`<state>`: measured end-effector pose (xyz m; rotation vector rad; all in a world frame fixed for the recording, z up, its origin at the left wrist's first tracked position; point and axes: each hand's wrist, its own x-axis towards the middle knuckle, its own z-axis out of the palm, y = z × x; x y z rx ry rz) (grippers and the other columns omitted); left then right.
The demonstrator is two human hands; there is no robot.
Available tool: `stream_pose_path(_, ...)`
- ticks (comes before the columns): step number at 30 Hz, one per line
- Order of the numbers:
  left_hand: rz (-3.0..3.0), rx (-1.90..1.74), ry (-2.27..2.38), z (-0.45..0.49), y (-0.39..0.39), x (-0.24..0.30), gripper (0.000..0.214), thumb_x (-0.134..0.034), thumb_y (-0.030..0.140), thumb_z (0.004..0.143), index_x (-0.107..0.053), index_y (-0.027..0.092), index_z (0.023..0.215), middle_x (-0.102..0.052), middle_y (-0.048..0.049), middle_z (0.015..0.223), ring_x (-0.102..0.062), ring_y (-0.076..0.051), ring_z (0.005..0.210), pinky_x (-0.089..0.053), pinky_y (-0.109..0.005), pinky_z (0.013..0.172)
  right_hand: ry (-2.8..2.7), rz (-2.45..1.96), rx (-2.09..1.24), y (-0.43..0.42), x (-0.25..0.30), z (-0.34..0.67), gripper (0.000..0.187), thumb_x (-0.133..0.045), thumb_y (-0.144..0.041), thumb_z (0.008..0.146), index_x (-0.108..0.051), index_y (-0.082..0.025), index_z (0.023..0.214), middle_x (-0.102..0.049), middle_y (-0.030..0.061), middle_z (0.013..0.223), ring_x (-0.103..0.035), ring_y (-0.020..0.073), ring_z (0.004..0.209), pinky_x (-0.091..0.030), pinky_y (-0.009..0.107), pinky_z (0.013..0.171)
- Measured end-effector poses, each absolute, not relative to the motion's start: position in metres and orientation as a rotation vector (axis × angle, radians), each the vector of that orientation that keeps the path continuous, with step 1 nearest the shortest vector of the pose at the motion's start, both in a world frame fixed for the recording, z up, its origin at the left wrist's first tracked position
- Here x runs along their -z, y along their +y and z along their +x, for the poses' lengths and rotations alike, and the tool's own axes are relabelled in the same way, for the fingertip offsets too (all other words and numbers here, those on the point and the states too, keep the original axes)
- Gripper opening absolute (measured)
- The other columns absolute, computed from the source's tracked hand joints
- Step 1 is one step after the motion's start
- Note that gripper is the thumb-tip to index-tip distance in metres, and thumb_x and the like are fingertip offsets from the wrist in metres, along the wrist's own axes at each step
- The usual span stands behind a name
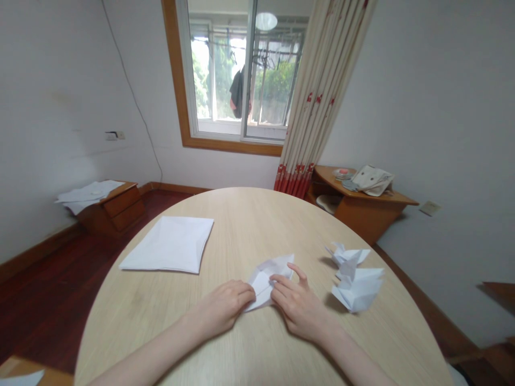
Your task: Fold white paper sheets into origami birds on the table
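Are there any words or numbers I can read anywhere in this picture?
No, none can be read.
The paper being folded under the left hand and right hand is blank white.
The paper stack and folded paper shapes are blank too.
The cloth bag shows only blurry marks.

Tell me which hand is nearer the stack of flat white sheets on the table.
Left. The left hand lies just right of and nearer than the stack of sheets; the right hand is farther right, past the paper being folded.

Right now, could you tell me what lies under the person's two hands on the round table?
A partly folded white paper lies flat on the table, pinned by the left hand and right hand. Its near edges and any creases beneath the fingers are covered.
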<state>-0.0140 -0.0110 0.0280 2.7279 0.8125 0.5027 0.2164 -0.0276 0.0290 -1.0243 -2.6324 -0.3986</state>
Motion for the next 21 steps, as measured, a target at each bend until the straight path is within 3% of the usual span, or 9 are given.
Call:
stream_pose_path(4, 2.619, -0.503, 0.911, -0.013, -0.012, -0.031, 0.011, -0.048, 0.015, 0.094, -0.059, 0.018, 0.094, -0.065, -0.0044, 0.09, -0.062, -0.019, 0.085, -0.047, -0.029, 0.076, -2.629, -1.081, 0.422, -0.028, -0.026, 0.212, 0.013, -0.05, -0.007, 0.079, -0.054, -0.02, 0.08, -0.066, 0.0054, 0.085, -0.056, 0.0209, 0.105, -0.008, 0.044, 0.111)
stream_pose_path(9, 2.552, -0.561, 0.921, -0.01, -0.012, -0.024, 0.01, -0.052, 0.025, 0.095, -0.058, 0.018, 0.09, -0.063, -0.0051, 0.093, -0.059, -0.019, 0.089, -0.047, -0.03, 0.08, -2.571, -1.135, 0.462, -0.028, -0.019, 0.205, 0.01, -0.051, -0.015, 0.089, -0.052, -0.019, 0.08, -0.064, 0.0023, 0.082, -0.056, 0.0203, 0.1, -0.011, 0.044, 0.109)
stream_pose_path(13, 2.535, -0.594, 0.95, -0.006, -0.011, -0.017, 0.003, -0.058, 0.019, 0.091, -0.057, 0.017, 0.09, -0.061, -0.0051, 0.097, -0.058, -0.019, 0.092, -0.047, -0.03, 0.082, -2.536, -1.123, 0.495, -0.028, -0.017, 0.202, 0.011, -0.051, -0.016, 0.089, -0.05, -0.02, 0.079, -0.062, 0.0013, 0.08, -0.056, 0.0205, 0.098, -0.011, 0.044, 0.108)
stream_pose_path(21, 2.504, -0.589, 0.902, -0.008, -0.012, -0.016, 0.016, -0.059, 0.012, 0.09, -0.058, 0.019, 0.104, -0.059, -0.0041, 0.102, -0.054, -0.02, 0.097, -0.045, -0.03, 0.085, -2.485, -1.153, 0.461, -0.028, -0.015, 0.199, 0.009, -0.051, -0.013, 0.087, -0.049, -0.02, 0.081, -0.062, 0.002, 0.082, -0.056, 0.0204, 0.096, -0.01, 0.045, 0.108)
